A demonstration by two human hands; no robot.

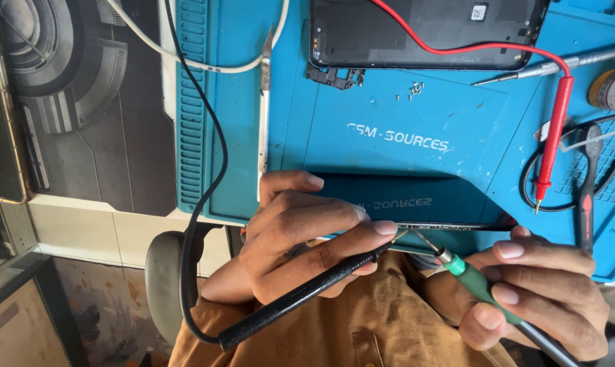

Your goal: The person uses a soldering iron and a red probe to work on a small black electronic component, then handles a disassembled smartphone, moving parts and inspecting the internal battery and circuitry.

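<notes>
Hands come first, nearest the camera: the left hand (300, 238) pinches a black pen-shaped probe (300, 295) on a black cable, and the right hand (535, 295) clasps a green-handled soldering iron (480, 285). Both tips meet at the near edge of a thin dark phone panel (450, 226) held up on its edge over the blue rubber work mat (402, 109). Farther off lie loose tiny screws (412, 88) and an opened black phone body (423, 30), so disassembly looks done, reassembly not. A red test probe (555, 129) lies unused.

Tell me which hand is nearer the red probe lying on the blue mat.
Right. The right hand, holding a green-handled tool, sits just below the red probe; the left hand, gripping a black probe, is farther left.
</notes>
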